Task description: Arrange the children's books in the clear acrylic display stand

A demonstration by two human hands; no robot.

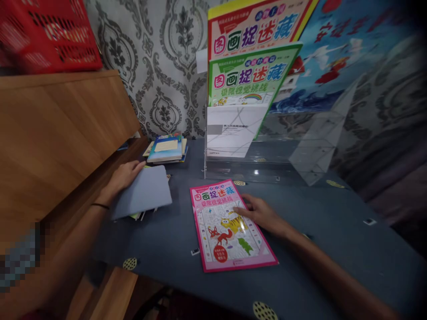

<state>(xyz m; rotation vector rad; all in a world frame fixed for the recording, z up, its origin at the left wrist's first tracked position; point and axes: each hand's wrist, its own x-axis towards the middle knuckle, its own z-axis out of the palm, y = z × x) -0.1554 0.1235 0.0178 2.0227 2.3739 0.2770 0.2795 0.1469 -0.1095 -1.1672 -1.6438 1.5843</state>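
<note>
On the dark table lies a pink picture book (230,240) with a tiger and a fox on its cover. My right hand (258,213) is closed on its right edge, one digit lying over the cover. At left, my left hand (125,175) grips the far left edge of a plain grey-blue notebook (147,193), which sits tilted over other papers or books that show only at their edges. The left thumb is hidden.
Behind stands a clear acrylic rack (233,169) holding a green book (247,75), a red book (256,26), a white booklet (230,133) and a blue picture book (320,66). Small books are stacked (167,149) at the back left. A wooden cabinet (66,124) bearing a red basket (50,35) borders the left.
</note>
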